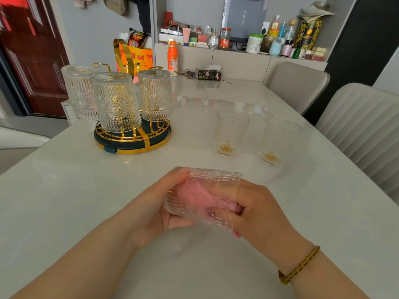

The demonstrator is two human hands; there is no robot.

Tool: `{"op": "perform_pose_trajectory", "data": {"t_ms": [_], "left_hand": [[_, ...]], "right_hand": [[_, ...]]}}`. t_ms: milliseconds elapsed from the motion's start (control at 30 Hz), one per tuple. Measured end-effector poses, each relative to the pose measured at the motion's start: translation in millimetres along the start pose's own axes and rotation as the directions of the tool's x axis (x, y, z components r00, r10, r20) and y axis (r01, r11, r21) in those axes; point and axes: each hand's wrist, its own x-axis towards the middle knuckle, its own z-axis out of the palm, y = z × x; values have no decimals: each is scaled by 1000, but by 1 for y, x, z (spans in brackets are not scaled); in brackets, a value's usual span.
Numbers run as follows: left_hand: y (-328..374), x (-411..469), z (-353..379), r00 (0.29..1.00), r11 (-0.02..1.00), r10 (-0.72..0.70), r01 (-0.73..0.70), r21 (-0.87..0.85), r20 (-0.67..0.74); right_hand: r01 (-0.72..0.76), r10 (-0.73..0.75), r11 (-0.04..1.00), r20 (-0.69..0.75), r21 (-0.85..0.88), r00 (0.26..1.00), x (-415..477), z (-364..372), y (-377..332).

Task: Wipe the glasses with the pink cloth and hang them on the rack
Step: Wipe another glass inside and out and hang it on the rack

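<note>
My left hand [159,209] grips an embossed clear glass [218,180] lying on its side above the table, its mouth turned right. Inside it shows the pink cloth [194,196], bunched up. My right hand [257,207] has its fingers pushed into the mouth, holding the cloth against the inner wall. At the back left stands the gold wire rack [132,141] on a dark round base, with three embossed glasses [116,102] hung upside down on it. Two more glasses stand upright on the table: one at centre right [231,132] and one further right [279,140].
The white glossy table [86,190] runs to the far wall. Two grey ribbed chairs [362,126] stand along its right edge. An orange bottle [172,58], a dark pouch [208,74] with keys and an orange bag sit at the far end.
</note>
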Motion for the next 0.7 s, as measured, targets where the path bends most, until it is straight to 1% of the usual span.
{"op": "perform_pose_trajectory", "data": {"t_ms": [33,67,100,167,200,267,300,333,367,400,433,467,500,533,567,600,633,667,700], "left_hand": [[1,0,0,1000,1000,-10,10,-1,11],[2,-1,-1,999,1000,-6,6,8,45],[4,-1,-2,995,1000,12,-15,25,96],[6,-2,-7,980,994,64,-79,75,189],[6,0,-10,973,989,88,-111,98,211],[5,2,-12,965,974,134,-171,151,224],[4,3,-10,964,969,149,-187,160,223],[3,4,-9,965,968,164,-197,154,206],[1,4,-8,967,967,181,-208,146,177],[0,3,-7,971,965,193,-213,150,141],[0,2,-4,975,964,196,-211,165,103],[-1,1,-2,981,965,182,-191,182,61],[-2,0,0,989,970,147,-148,190,20],[-3,0,3,995,977,99,-94,190,-16],[-3,-1,6,998,979,49,-40,202,-40],[-3,-2,5,999,975,11,-1,221,-46],[-3,-2,4,999,968,-14,22,248,-35],[-2,-1,2,1000,964,-29,31,265,-12],[-1,0,-1,999,963,-26,18,269,28]], "right_hand": [[-34,35,998,-19,44,999,0,-1,-1],[-93,98,985,-28,144,995,1,-4,-4],[-176,188,940,-15,291,982,1,-7,-6],[-344,377,780,47,523,925,2,-12,-11],[-388,438,691,73,610,896,2,-13,-12],[-410,480,449,172,794,860,2,-16,-13],[-419,478,351,225,837,849,2,-17,-14],[-434,464,312,263,846,846,1,-17,-15],[-442,455,346,265,827,850,1,-16,-15],[-435,450,440,226,786,864,1,-14,-15],[-397,434,557,152,729,888,1,-12,-15],[-328,381,686,63,650,922,1,-8,-15],[-238,292,809,-16,537,956,1,-6,-15],[-148,187,906,-61,396,980,1,-3,-12],[-85,106,964,-72,251,992,-1,0,-9],[-48,62,984,-79,169,995,-2,1,-6],[-59,73,981,-73,185,995,-2,0,-8],[-92,116,957,-73,276,990,-2,-1,-12],[-155,196,909,-70,388,978,-1,-2,-13]]}}
